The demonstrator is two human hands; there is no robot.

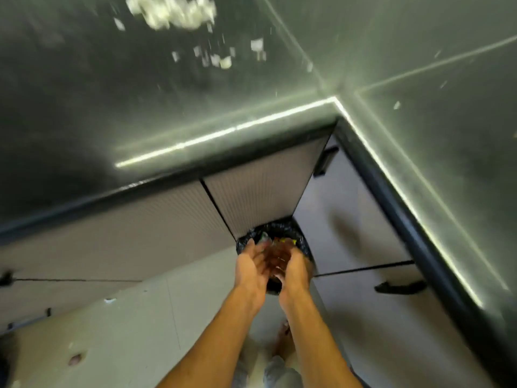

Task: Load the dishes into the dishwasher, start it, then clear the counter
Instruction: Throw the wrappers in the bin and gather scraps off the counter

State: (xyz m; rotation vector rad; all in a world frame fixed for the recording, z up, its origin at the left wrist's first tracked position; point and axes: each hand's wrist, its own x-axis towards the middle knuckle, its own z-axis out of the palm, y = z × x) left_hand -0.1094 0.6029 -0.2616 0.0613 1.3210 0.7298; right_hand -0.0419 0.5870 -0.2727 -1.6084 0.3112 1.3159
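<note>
Both my hands hang together over a bin lined with a black bag (299, 242) in the corner below the counter. My left hand (250, 266) and my right hand (293, 271) face each other, palms inward, fingers straight and blurred, with nothing clearly held between them. Coloured scraps lie in the bin. On the dark counter (140, 107) at the top a pile of whitish scraps (170, 11) and several small bits (221, 58) remain.
The dark counter wraps an inner corner with a bright strip along its edge (223, 130). Grey cabinet fronts with black handles (400, 287) stand below. The pale floor (126, 331) carries a few crumbs. My foot (282, 343) shows beneath my arms.
</note>
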